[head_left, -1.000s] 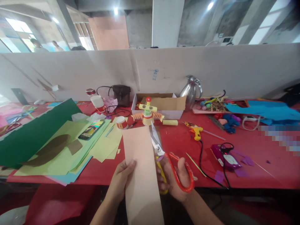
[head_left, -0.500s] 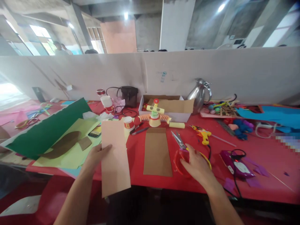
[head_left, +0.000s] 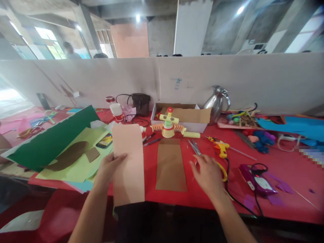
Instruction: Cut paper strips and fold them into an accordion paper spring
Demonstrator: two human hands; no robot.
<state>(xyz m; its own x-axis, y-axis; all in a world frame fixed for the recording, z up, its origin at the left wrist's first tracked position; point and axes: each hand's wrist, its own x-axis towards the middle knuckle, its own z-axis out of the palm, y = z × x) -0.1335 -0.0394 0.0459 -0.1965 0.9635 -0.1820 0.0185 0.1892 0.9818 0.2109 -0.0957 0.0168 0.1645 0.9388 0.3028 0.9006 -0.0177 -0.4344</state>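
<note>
My left hand point(head_left: 109, 166) is closed on the left edge of a tall peach paper sheet point(head_left: 128, 165) and holds it upright over the table's front edge. My right hand point(head_left: 207, 173) lies flat with its fingers stretched out over the handles of the scissors point(head_left: 194, 148). The scissors rest on the red table point(head_left: 283, 209) with their blades pointing away from me. Between my hands a brown paper rectangle point(head_left: 171, 166) lies flat on the table.
A paper robot figure point(head_left: 168, 126) stands before a cardboard box point(head_left: 182, 114); a metal jug point(head_left: 217, 101) is to their right. A yellow glue gun point(head_left: 219, 146) and a corded purple device point(head_left: 258, 180) lie right. Green and yellow sheets point(head_left: 50, 141) and a phone point(head_left: 104, 141) lie left.
My right hand has laid the scissors on the table and flattened over them. My left hand carried the peach sheet to the left, uncovering the brown rectangle.
</note>
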